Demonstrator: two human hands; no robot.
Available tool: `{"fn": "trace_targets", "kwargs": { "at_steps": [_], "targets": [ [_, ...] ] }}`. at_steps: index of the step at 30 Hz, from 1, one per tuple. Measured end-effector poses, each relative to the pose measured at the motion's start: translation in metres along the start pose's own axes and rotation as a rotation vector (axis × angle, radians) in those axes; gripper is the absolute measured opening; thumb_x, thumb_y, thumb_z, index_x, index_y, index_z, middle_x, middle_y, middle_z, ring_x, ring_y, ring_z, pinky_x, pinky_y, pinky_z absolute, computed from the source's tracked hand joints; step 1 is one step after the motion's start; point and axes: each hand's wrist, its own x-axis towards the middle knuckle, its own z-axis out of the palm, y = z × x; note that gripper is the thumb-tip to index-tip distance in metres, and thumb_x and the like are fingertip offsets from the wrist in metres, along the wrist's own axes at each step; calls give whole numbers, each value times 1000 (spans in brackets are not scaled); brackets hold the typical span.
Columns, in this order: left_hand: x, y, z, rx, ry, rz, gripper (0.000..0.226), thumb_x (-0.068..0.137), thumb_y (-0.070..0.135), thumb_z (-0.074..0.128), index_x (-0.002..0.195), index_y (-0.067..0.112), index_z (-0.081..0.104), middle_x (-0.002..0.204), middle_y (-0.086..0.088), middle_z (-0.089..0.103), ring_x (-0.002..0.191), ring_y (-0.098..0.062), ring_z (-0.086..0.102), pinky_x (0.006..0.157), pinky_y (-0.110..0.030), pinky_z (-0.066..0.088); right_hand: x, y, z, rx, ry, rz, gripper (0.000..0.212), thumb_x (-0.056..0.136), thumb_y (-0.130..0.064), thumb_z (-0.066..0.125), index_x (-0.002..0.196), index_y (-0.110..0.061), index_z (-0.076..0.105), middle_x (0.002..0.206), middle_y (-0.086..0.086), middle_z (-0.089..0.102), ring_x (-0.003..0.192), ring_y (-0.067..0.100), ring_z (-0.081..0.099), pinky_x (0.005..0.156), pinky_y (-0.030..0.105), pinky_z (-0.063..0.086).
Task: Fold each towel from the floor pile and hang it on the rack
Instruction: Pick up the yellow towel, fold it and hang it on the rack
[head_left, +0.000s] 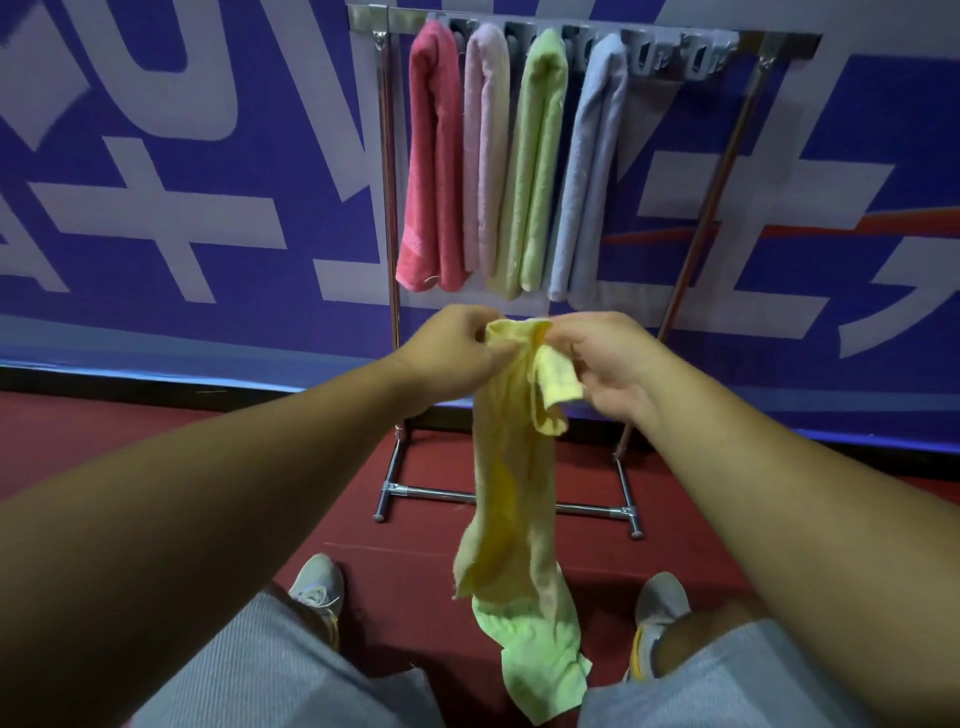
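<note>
The yellow towel (511, 467) hangs in front of the person at mid-frame, gathered at its top edge and dropping with its long axis nearly vertical, its lower end leaning slightly toward the left. A short flap at the top folds over to the right and dangles just under the right hand. The left hand (451, 347) pinches the top edge from the left, fingers curled closed on the cloth with the thumb side toward the towel, forearm reaching forward and up from the lower left. The right hand (605, 358) grips the same top edge from the right, fingers bent around the bunched fabric, forearm coming in from the lower right; the two hands sit close together, almost touching across the towel. Below the yellow towel's bottom hem a light green towel (540, 660) lies crumpled on the red floor (431, 571) between the person's grey shoes. Beyond the hands stands the metal rack (613, 512), its base bar on the floor, against a blue and white wall banner. On its top bar four folded towels hang side by side, long axes vertical: a red towel (434, 161), a pink towel (485, 150), a green towel (535, 166) and a pale blue towel (592, 171).
</note>
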Motion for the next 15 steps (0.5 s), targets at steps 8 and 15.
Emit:
{"fn": "trace_targets", "kwargs": {
  "at_steps": [8,15],
  "targets": [
    [16,-23,-15,-157,344,-258,23,88,6,54,97,17,73,84,-7,71,74,-23,70,67,-33,61,4,26,-18,-840,279,-397,31,77,1,70,96,-24,74,91,-4,72,82,13,69,71,29,59],
    [14,-43,-14,-150,367,-408,31,86,-1,62,107,20,72,97,-1,69,78,-16,67,70,-28,58,13,36,-22,-958,473,-466,44,85,-38,63,55,-9,50,58,5,50,61,24,50,53,35,35]
  ]
}}
